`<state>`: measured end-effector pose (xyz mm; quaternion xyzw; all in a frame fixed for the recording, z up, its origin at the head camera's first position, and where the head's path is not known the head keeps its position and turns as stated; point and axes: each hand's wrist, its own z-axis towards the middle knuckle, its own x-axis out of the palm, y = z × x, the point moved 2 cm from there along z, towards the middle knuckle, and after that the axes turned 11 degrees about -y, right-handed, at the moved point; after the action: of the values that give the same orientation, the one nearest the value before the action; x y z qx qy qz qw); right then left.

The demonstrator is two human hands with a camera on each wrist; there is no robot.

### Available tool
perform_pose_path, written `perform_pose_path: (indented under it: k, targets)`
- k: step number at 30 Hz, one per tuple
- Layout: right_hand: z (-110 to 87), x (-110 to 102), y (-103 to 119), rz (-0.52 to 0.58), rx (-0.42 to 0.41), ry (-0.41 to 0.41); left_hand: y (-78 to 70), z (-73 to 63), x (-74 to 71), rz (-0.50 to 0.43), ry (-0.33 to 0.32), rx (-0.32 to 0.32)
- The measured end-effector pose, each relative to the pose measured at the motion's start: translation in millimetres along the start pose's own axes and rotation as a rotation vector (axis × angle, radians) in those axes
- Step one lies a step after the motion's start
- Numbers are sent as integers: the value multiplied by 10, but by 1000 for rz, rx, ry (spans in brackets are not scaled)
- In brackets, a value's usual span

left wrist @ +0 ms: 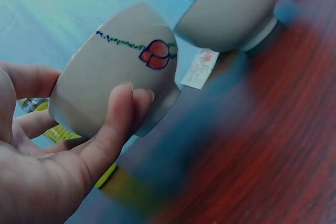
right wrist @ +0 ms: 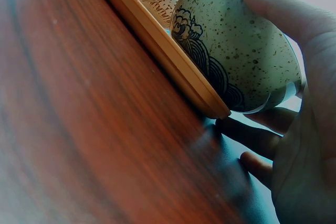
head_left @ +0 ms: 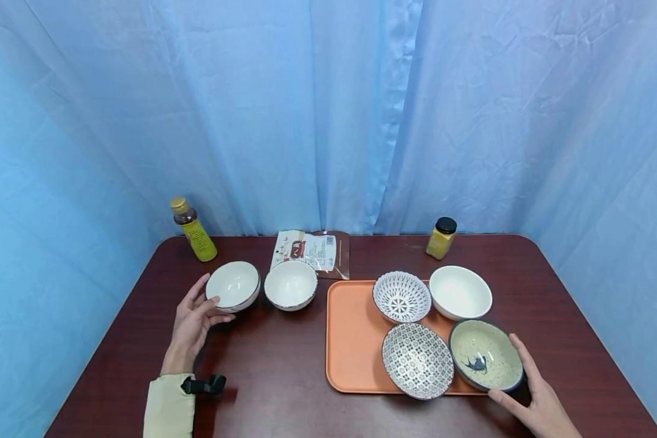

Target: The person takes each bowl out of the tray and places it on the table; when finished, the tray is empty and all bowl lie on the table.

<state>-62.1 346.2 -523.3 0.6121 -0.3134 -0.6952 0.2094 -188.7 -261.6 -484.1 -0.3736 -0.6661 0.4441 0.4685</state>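
My left hand (head_left: 193,322) grips a white bowl (head_left: 233,285) at its near left side, thumb over the rim. In the left wrist view this bowl (left wrist: 113,72) shows a red flower and a dotted green line outside. Beside it stands a second white bowl (head_left: 291,285) with a dark rim. At the tray's right end, my right hand (head_left: 536,389) holds a speckled green bowl (head_left: 487,353), thumb at the near rim and fingers along the right side. Dark wave patterns mark its outer wall (right wrist: 236,40) in the right wrist view.
Two patterned bowls, one with rays (head_left: 402,297) and one with a grid (head_left: 418,361), sit on the orange tray (head_left: 350,340). A plain white bowl (head_left: 460,292) overlaps its back right corner. Behind are a sauce bottle (head_left: 196,231), a packet (head_left: 317,250) and a jar (head_left: 441,238).
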Motion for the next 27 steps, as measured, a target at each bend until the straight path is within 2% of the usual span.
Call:
perform_pose_path:
  k: [4,16,23,27]
  targets:
    - [2,-3,6,-1,3,4,56,36,2,11,-45,-39]
    - [-23,12,14,23,-52,-34,162,73,-9,38,-85,-81]
    - [-25,5,2,18,-45,-28,185,80,2,50,-60,-75]
    - [-26,6,-9,10,-33,-21,194,82,-13,98,-27,-69]
